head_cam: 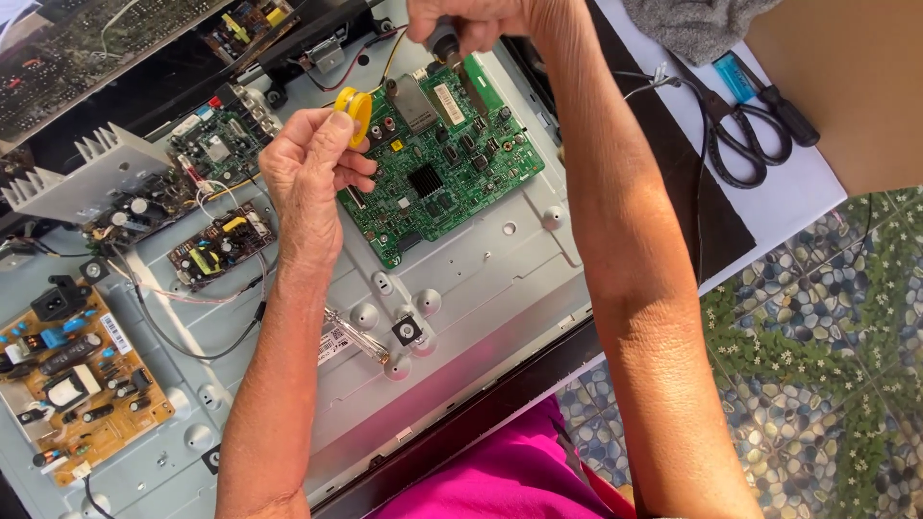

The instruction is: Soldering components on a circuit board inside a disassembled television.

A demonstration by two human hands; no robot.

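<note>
Yellow spool (354, 113), green circuit board (437, 163), tan power board (77, 384), pebble-patterned blue-green floor (817, 327), magenta garment (500, 471)

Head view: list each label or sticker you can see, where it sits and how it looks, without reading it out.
White rectangular sticker on the green circuit board, near its top.
White barcode-style sticker on the tan power board, far left.
White label with red marks on the grey metal panel, beside the left forearm.

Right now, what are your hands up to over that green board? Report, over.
Left hand pinching a yellow spool in its fingers. Right hand gripping a dark tool handle above the green circuit board. Nothing between hands and board.
</note>
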